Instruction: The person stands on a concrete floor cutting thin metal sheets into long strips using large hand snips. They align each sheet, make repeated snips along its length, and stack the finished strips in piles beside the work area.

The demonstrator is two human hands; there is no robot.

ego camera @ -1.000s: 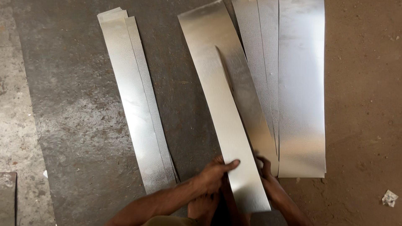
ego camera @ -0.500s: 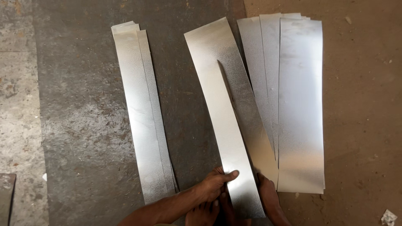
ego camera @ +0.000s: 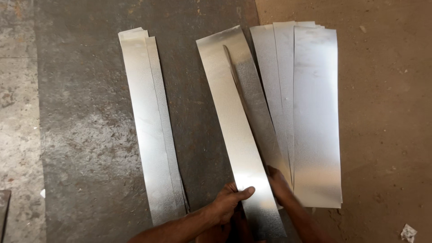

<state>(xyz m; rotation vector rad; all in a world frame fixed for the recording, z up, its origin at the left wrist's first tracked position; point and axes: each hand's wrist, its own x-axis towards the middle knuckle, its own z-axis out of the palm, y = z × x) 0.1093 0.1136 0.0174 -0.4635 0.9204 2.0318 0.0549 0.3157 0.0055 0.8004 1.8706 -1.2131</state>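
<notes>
- A stack of narrow metal strips [ego camera: 150, 130] lies at 9 o'clock on the dark floor [ego camera: 85, 112], well apart from the hands.
- The left hand [ego camera: 227, 204], at 6 o'clock, has its grip closed on the near end of the long metal sheet [ego camera: 236, 130], thumb lying across the top face.
- That long metal sheet runs from 6 toward 12 o'clock, split lengthwise, its right part overlapping the next pile.
- The right hand [ego camera: 279, 184] touches the sheet's right edge; its grip is mostly hidden, so I cannot tell.
- A pile of wide sheets [ego camera: 315, 117] lies at 3 o'clock.
- A crumpled white scrap [ego camera: 408, 233] sits at 4 o'clock.
</notes>
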